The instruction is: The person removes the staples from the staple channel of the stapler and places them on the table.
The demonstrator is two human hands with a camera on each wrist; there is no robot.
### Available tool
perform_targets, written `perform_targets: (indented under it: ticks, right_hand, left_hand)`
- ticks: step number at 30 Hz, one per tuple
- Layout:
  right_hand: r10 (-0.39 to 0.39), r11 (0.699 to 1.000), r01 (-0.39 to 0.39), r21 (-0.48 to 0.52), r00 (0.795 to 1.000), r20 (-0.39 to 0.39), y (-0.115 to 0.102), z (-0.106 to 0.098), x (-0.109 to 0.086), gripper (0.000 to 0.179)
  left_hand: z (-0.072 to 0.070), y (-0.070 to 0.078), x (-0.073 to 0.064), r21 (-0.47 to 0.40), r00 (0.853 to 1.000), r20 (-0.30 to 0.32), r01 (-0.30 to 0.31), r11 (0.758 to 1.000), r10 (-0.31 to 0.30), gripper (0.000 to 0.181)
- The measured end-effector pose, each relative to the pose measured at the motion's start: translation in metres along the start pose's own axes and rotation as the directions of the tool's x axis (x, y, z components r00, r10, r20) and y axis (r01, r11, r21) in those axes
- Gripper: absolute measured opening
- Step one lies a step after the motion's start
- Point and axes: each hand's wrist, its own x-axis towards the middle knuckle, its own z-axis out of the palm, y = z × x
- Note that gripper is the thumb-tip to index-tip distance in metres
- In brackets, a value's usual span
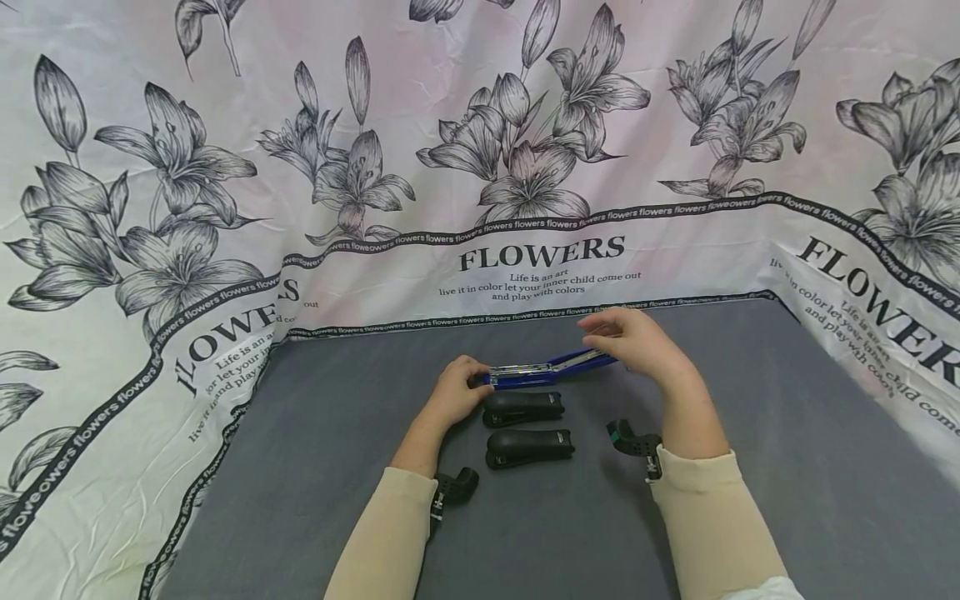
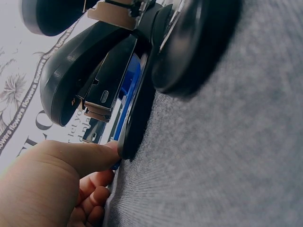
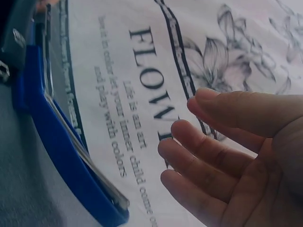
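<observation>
A blue stapler [image 1: 517,384] lies unfolded at the back of the table, its top part swung out to the right and its metal staple channel showing. My left hand [image 1: 453,392] pinches its left end between thumb and fingers; a black stapler partly hides that end in the left wrist view. Above the raised right end is my right hand [image 1: 633,342]. In the right wrist view, that hand's loosely bent fingers [image 3: 203,165] hold nothing and stay apart from the blue stapler [image 3: 61,142]. Two black staplers, one nearer the blue one [image 1: 523,407] and one closer to me [image 1: 528,447], lie in front.
Grey cloth [image 1: 322,467] covers the table. A white curtain [image 1: 360,283] printed with flowers and lettering hangs along the back and both sides. Each wrist wears a black camera mount, including the right one [image 1: 636,442].
</observation>
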Motion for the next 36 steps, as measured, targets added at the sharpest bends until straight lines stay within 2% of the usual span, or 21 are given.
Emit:
perform_targets:
  ticks: [10,20,30,33,36]
  right_hand:
    - [-0.094,0.995,0.095,-0.019,0.993,0.072,-0.018,0.024,0.005,0.034]
    - [-0.189,0.975,0.207,-0.078,0.964,0.188,-0.042,0.056,0.007,0.03]
    - [-0.281,0.922,0.345,-0.178,0.909,0.306,-0.055,0.097,0.009,0.031]
    - [-0.271,0.904,0.353,-0.24,0.909,0.316,-0.057,0.107,0.008,0.033]
    - [-0.247,0.888,0.343,-0.306,0.917,0.312,-0.059,0.114,0.008,0.034]
  left_hand:
    - [0.0,0.001,-0.001,0.01,1.0,-0.002,0.004,1.0,-0.004,0.032]
    - [0.001,0.0,0.002,-0.003,1.0,-0.002,0.024,1.0,-0.024,0.033]
    - [-0.002,-0.002,0.001,-0.019,1.0,-0.001,-0.006,1.0,0.006,0.033]
    - [-0.002,-0.002,0.001,-0.017,1.0,-0.004,-0.02,1.0,0.02,0.034]
    - [-0.002,-0.003,0.0,-0.023,1.0,0.001,-0.027,0.999,0.027,0.037]
